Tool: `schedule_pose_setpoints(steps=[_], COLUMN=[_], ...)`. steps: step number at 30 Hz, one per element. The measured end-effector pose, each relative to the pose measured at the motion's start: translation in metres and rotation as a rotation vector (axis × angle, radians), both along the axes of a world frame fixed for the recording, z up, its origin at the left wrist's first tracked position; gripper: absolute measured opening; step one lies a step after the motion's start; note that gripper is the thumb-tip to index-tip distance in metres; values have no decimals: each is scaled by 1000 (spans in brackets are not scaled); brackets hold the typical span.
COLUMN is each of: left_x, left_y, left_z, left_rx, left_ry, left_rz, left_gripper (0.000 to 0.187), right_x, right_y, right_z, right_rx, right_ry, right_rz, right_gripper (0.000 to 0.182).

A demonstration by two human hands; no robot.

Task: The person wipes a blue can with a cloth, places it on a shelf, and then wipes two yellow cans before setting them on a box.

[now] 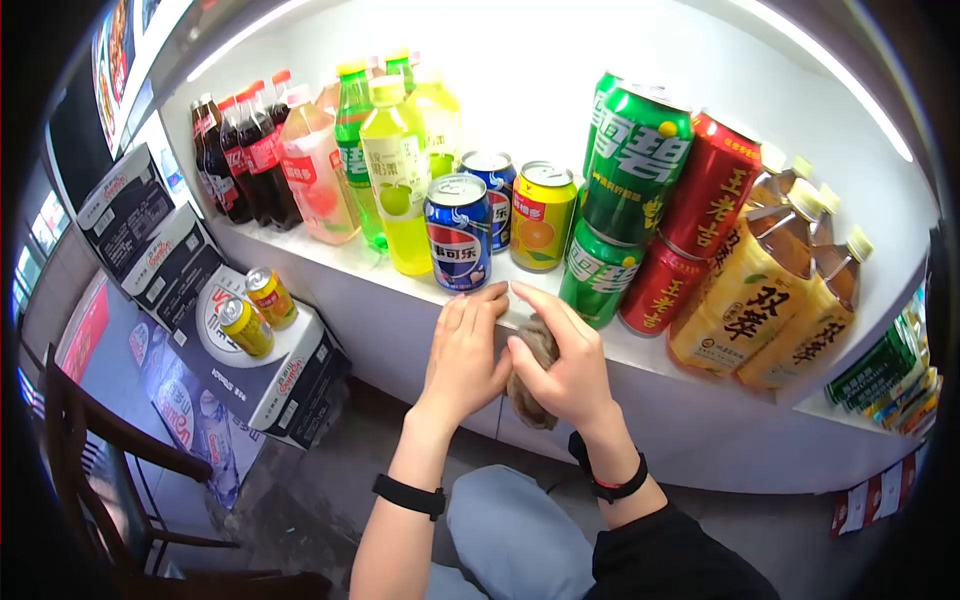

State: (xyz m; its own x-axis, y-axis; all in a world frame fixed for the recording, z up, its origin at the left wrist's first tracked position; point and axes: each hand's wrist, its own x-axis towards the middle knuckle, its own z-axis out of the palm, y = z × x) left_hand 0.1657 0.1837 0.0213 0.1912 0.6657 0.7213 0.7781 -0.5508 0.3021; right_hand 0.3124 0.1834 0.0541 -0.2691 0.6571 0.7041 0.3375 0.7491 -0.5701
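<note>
Both my hands meet at the shelf's [420, 285] front edge: my right hand [560, 365] clamps a brown cloth [530, 375], my left hand [465, 350] lies flat, fingers together. Just behind stands a blue cola can [458, 232]; bare edge runs leftward.

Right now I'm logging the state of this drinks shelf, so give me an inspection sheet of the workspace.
Surface: white shelf, lit from above, packed with drinks.
Job's things: grey-brown cloth at the shelf's front edge, under the right hand.
Clutter: blue can just behind the hands; orange can; green cans; red cans; yellow-green bottle; cola bottles; tea bottles.
Grippers: left hand flat, fingertips on the shelf edge; right hand gripping the cloth. Black bands on both wrists.
Cables: nothing seen.
Surroundings: cartons stacked on the floor at left, two yellow cans on the top carton; dark chair at lower left.
</note>
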Motion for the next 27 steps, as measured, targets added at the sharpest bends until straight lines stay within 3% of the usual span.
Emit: schedule_pose_setpoints(steps=[2,7,11,17,27], left_x=[0,5,8,10,-1], left_y=[-1,0,-1,0,9], left_z=[1,3,3,-1,-14], left_rx=[-48,-65,-85,6,106], left_ry=[-9,-19,-33,-20,-1], left_rz=[-6,-2,-7,1,-90], left_gripper=[48,52,54,53,51], right_x=[15,83,118,144,234], right_y=[-9,-25,-37,-54,-154], right_z=[2,-17,-42,-54,-30], right_rx=[33,111,-33,-39,-146], right_ry=[49,-3,58,-90,-290], right_rz=[165,200,182,5,-604], right_gripper=[43,31,30,26,19])
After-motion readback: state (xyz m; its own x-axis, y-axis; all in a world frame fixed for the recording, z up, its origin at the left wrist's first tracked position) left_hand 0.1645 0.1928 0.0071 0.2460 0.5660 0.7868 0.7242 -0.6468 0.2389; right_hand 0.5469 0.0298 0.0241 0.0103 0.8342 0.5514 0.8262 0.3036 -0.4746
